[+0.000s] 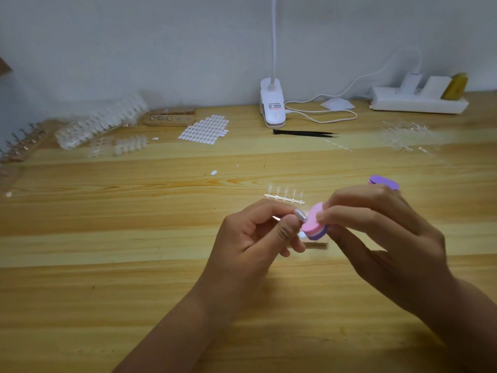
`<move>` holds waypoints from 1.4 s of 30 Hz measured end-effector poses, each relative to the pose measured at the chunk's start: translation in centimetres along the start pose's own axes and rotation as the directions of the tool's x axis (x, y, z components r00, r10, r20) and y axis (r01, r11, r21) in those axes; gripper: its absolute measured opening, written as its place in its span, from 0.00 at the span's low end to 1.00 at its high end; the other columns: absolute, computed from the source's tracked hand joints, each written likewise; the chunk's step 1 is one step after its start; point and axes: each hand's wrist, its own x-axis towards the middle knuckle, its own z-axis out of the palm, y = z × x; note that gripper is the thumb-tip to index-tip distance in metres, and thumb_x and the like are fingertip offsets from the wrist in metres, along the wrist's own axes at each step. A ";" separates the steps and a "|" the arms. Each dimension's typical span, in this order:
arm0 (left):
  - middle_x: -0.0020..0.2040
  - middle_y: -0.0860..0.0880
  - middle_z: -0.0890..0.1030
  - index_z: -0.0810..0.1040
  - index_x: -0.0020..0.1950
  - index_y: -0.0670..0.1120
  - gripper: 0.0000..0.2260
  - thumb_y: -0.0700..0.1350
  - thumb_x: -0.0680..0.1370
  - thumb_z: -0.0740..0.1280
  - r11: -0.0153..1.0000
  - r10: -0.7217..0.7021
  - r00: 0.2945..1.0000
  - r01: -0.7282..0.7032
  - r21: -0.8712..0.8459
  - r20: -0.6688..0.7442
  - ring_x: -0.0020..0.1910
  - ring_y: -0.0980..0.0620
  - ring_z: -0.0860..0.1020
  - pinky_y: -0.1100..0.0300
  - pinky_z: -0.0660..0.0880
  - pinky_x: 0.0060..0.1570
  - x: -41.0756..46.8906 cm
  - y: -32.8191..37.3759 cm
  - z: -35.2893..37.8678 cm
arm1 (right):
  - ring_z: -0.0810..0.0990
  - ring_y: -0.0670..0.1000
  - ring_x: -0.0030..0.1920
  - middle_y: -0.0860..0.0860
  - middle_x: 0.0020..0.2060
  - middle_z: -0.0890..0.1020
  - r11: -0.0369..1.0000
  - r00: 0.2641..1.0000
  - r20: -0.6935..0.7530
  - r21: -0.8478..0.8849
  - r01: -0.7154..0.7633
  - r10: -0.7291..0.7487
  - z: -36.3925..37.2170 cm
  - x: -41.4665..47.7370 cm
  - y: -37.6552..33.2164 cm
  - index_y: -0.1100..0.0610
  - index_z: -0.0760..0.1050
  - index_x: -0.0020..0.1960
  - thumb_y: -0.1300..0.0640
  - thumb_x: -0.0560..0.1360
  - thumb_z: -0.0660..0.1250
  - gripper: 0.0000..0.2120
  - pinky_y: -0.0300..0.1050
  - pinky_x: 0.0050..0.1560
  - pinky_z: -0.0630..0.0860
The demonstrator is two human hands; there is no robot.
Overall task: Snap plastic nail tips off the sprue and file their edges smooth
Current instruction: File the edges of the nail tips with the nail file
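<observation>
My left hand (252,238) pinches a small clear nail tip (300,214) between thumb and forefinger above the wooden table (134,278). My right hand (387,232) grips a pink and purple file block (314,224), whose pink face touches the tip. Just beyond the hands a clear sprue (284,196) with several tips lies flat. A small wooden block (320,242) sits under the file, mostly hidden.
A second purple file block (383,182) lies behind my right hand. Black tweezers (305,133), a clip lamp (272,106) with its cable, a sheet of white stickers (205,129), stacked sprues (102,123) at left, loose sprues (403,135) at right, a power strip (418,102).
</observation>
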 end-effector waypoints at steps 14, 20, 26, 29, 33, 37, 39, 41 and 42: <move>0.41 0.46 0.83 0.78 0.52 0.37 0.12 0.44 0.80 0.60 0.999 -0.006 0.997 0.004 0.032 0.073 0.39 0.49 0.85 0.56 0.78 0.35 -0.2 0.0 0.4 | 0.80 0.53 0.49 0.59 0.47 0.82 0.999 0.999 0.020 0.029 0.024 -0.024 0.5 -0.5 -0.5 0.63 0.81 0.55 0.72 0.74 0.71 0.11 0.43 0.53 0.76; 0.40 0.49 0.82 0.77 0.52 0.39 0.10 0.42 0.82 0.58 0.999 -0.025 0.995 0.022 0.030 0.094 0.37 0.48 0.84 0.55 0.77 0.35 -0.2 -0.1 0.6 | 0.80 0.54 0.49 0.59 0.47 0.82 1.000 1.000 0.017 -0.005 -0.013 0.013 0.0 -0.2 0.1 0.65 0.82 0.52 0.70 0.76 0.70 0.07 0.43 0.53 0.76; 0.38 0.49 0.81 0.77 0.51 0.36 0.11 0.41 0.82 0.58 0.998 -0.018 0.995 0.012 0.061 0.101 0.35 0.49 0.83 0.55 0.77 0.34 -0.2 -0.1 0.5 | 0.79 0.53 0.50 0.60 0.47 0.82 1.000 1.000 0.028 0.010 0.009 -0.009 0.1 -0.2 0.2 0.62 0.80 0.55 0.68 0.77 0.68 0.08 0.42 0.54 0.76; 0.37 0.49 0.80 0.76 0.50 0.36 0.11 0.40 0.82 0.56 0.997 -0.022 0.994 0.014 0.076 0.107 0.33 0.50 0.83 0.58 0.77 0.34 -0.3 -0.2 0.6 | 0.80 0.53 0.49 0.60 0.46 0.82 1.000 1.000 0.021 0.007 -0.001 0.001 0.4 -0.3 -0.2 0.64 0.82 0.53 0.70 0.76 0.69 0.07 0.44 0.52 0.76; 0.36 0.49 0.78 0.76 0.48 0.39 0.11 0.40 0.83 0.56 0.995 0.011 0.993 -0.023 0.101 0.117 0.32 0.49 0.83 0.56 0.77 0.33 -0.4 0.0 0.6 | 0.79 0.53 0.50 0.60 0.46 0.82 1.000 0.999 0.025 0.001 0.027 -0.027 0.3 -0.3 -0.1 0.63 0.80 0.54 0.70 0.76 0.69 0.08 0.42 0.54 0.76; 0.35 0.50 0.76 0.74 0.46 0.41 0.11 0.41 0.83 0.54 0.994 0.006 0.990 -0.020 0.104 0.138 0.31 0.49 0.83 0.51 0.76 0.33 -0.6 -0.1 0.6 | 0.80 0.53 0.48 0.60 0.45 0.82 1.000 1.000 -0.004 -0.017 -0.002 0.002 0.3 -0.1 -0.2 0.67 0.82 0.51 0.70 0.76 0.68 0.06 0.41 0.54 0.76; 0.33 0.50 0.77 0.74 0.47 0.40 0.11 0.42 0.83 0.54 0.994 0.004 0.990 -0.020 0.112 0.140 0.31 0.49 0.82 0.50 0.76 0.34 -0.6 -0.1 0.4 | 0.80 0.52 0.49 0.58 0.47 0.82 1.000 1.000 0.007 0.014 0.019 -0.019 0.7 -0.3 -0.8 0.62 0.81 0.54 0.71 0.74 0.70 0.10 0.42 0.54 0.75; 0.33 0.49 0.76 0.73 0.46 0.42 0.11 0.42 0.83 0.54 0.995 -0.004 0.989 -0.011 0.098 0.150 0.32 0.50 0.82 0.55 0.76 0.35 -0.5 0.0 0.4 | 0.79 0.52 0.50 0.58 0.47 0.82 1.000 1.000 0.000 0.003 0.008 -0.008 0.5 -0.3 -0.4 0.61 0.80 0.54 0.71 0.74 0.71 0.11 0.42 0.54 0.75; 0.34 0.50 0.74 0.73 0.44 0.43 0.11 0.42 0.83 0.54 0.997 -0.009 0.987 -0.003 0.072 0.158 0.32 0.50 0.82 0.57 0.76 0.35 -0.5 0.1 0.4 | 0.80 0.52 0.49 0.57 0.47 0.82 0.999 0.999 -0.023 -0.023 -0.032 0.032 0.3 -0.3 0.2 0.60 0.81 0.53 0.71 0.74 0.70 0.10 0.43 0.54 0.76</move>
